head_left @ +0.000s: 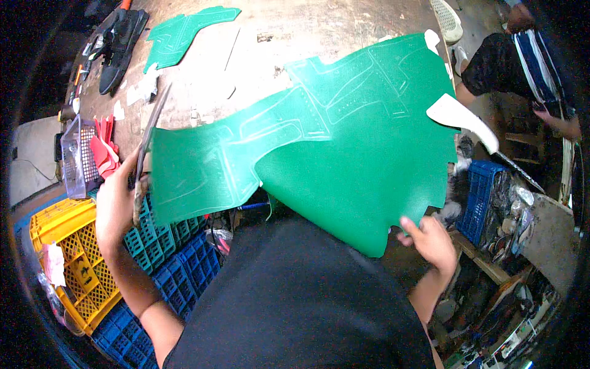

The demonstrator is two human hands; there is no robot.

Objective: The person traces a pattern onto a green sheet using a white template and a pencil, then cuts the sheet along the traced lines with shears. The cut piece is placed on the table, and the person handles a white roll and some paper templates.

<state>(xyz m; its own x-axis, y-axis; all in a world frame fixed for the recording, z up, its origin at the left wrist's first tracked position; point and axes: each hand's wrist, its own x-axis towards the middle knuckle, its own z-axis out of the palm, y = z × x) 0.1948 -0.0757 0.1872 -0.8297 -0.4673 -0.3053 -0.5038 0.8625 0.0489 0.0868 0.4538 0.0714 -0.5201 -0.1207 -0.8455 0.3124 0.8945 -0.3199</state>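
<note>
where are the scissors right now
In the head view the scissors are at the left, held in the left hand, their blades at the left edge of the big green sheet, above the yellow crate.

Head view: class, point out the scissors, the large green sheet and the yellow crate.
scissors (147, 144), head view, on the long blades above the left hand.
large green sheet (369, 160), head view, on its plain middle.
yellow crate (67, 246), head view, on its lattice wall.

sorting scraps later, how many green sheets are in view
2: a large green sheet held up between the left hand and right hand, and a smaller green cut piece on the workbench. Others may be hidden.
</note>
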